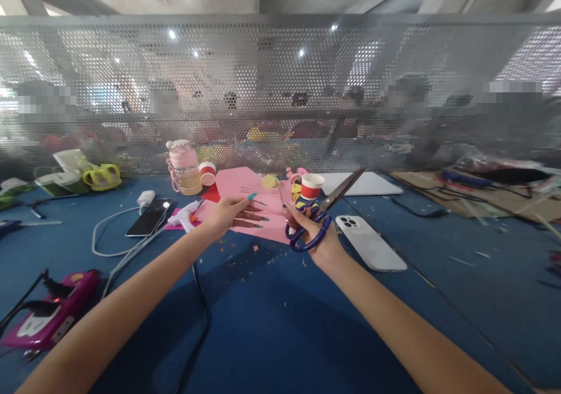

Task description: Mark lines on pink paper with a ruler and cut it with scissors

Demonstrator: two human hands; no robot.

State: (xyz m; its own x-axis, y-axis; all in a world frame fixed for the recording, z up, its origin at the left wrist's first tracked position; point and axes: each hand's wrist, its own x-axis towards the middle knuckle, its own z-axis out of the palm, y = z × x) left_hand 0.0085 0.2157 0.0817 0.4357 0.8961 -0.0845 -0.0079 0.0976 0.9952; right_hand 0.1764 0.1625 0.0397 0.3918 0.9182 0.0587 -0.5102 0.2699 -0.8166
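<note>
My left hand hovers at or touches pink paper sheets, with its fingers stretched out and apart. Long dark-green nails show on it. My right hand is closed around the blue handles of a pair of scissors, whose blades point up and to the right, away from the paper. Its thumb reaches to the paper's right edge; whether it presses on the sheet I cannot tell. A round yellow-green piece lies on the pink paper. Just behind the scissors stands a red and white paper cup.
A white glue gun, a dark phone and a purple power strip with cords lie left. A pink-lidded bottle stands behind. At right are a white phone and cardboard. A perforated metal screen closes the back.
</note>
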